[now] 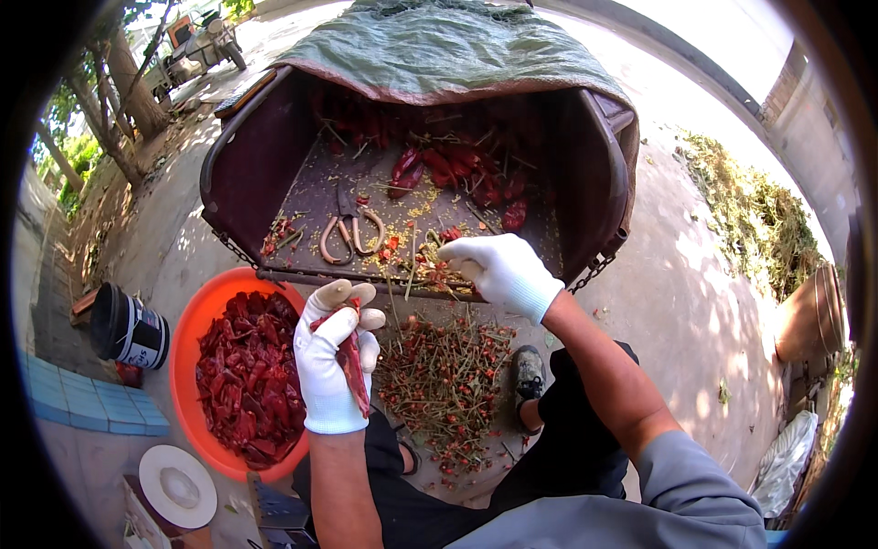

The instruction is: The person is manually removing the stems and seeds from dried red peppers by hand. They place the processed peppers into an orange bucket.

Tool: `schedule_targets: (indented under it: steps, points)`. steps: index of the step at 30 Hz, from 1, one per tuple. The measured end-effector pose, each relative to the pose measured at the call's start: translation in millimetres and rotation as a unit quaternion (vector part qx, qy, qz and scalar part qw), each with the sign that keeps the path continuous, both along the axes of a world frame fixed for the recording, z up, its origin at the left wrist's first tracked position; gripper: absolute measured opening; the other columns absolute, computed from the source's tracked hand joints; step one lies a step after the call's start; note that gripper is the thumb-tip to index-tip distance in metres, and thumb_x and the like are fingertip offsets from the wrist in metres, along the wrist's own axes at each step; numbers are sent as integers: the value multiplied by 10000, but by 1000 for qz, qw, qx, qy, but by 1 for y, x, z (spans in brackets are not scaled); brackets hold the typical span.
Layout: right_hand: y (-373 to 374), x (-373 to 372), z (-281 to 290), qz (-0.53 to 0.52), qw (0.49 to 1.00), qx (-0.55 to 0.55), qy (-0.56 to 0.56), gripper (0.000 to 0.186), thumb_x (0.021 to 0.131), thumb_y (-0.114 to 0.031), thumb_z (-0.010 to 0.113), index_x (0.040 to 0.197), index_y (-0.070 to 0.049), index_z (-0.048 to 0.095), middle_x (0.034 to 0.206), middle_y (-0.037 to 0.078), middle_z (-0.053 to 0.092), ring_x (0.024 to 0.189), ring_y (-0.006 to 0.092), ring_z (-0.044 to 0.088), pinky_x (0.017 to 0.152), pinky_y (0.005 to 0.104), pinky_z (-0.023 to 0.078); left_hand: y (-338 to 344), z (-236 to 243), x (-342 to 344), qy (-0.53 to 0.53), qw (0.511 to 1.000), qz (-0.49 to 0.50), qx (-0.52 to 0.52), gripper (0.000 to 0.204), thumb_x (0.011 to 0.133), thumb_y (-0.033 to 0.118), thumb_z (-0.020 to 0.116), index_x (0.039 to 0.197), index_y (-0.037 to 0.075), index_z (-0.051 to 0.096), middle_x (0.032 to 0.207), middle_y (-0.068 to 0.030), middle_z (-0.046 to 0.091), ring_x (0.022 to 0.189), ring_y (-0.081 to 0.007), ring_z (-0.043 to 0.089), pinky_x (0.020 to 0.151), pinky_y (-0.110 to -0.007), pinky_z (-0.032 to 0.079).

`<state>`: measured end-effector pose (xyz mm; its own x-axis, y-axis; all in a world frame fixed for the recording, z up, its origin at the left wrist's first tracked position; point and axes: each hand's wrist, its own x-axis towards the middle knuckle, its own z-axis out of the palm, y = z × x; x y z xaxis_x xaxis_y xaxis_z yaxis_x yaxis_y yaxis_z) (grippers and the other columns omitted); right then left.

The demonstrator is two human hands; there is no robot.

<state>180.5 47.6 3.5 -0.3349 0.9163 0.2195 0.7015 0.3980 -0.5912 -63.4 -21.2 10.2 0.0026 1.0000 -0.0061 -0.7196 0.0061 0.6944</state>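
Note:
My left hand [327, 380], in a white glove, is wrapped round a dried red chili pepper [355, 371] that hangs down across the palm. My right hand [512, 274], also gloved in white, is over the front edge of the cart bed [302, 197], its fingers bent and drawn together; whatever they may pinch is hidden. Scissors [347, 209] with copper-coloured handles lie on the bed to the left, among stem bits and yellow seeds. Farther in are more red peppers [448, 166]. Beside my left hand stands an orange basin [189, 366] filled with dried peppers [247, 384].
Cut stems [444, 384] are heaped on the ground between my feet. A green cover [448, 50] drapes over the cart's top, and dark side walls flank the bed. At left are a black bucket [128, 327] and a blue tiled ledge [91, 398]; dry plants [750, 206] lie at right.

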Motion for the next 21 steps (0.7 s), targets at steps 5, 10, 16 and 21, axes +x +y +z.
schedule_targets:
  steps: [5, 10, 16, 21]
  points:
    - [31, 3, -27, -139, 972, 90, -165, 225, 841, -259, 724, 1024, -128, 727, 920, 120, 709, 870, 305, 694, 750, 423, 544, 5, -8, -3, -92, 994, -64, 10, 393, 954, -9, 476, 1340, -5, 548, 1142, -197, 683, 911, -235, 696, 480, -242, 537]
    - [45, -8, -37, -148, 950, 83, -263, 238, 801, -330, 752, 922, -127, 730, 894, 109, 688, 844, 305, 686, 718, 425, 536, 3, -3, 1, -92, 994, -57, -1, 326, 973, 21, 497, 1285, -9, 585, 1118, -179, 692, 900, -215, 703, 480, -244, 515]
    - [58, -5, -50, -169, 960, 87, -206, 145, 816, -264, 718, 872, -131, 732, 861, 111, 689, 843, 305, 689, 717, 434, 536, 2, 0, 4, 18, 999, 2, -52, 230, 968, -7, 509, 1151, 22, 645, 1049, -132, 711, 839, -191, 719, 450, -233, 507]
    - [47, -9, -22, -191, 980, 45, 1, 166, 810, -221, 737, 924, -102, 761, 870, 127, 735, 841, 304, 712, 765, 393, 555, 3, 1, 6, 60, 994, 27, -93, 240, 967, -3, 517, 1162, 36, 651, 1016, -117, 717, 831, -178, 726, 446, -235, 515]
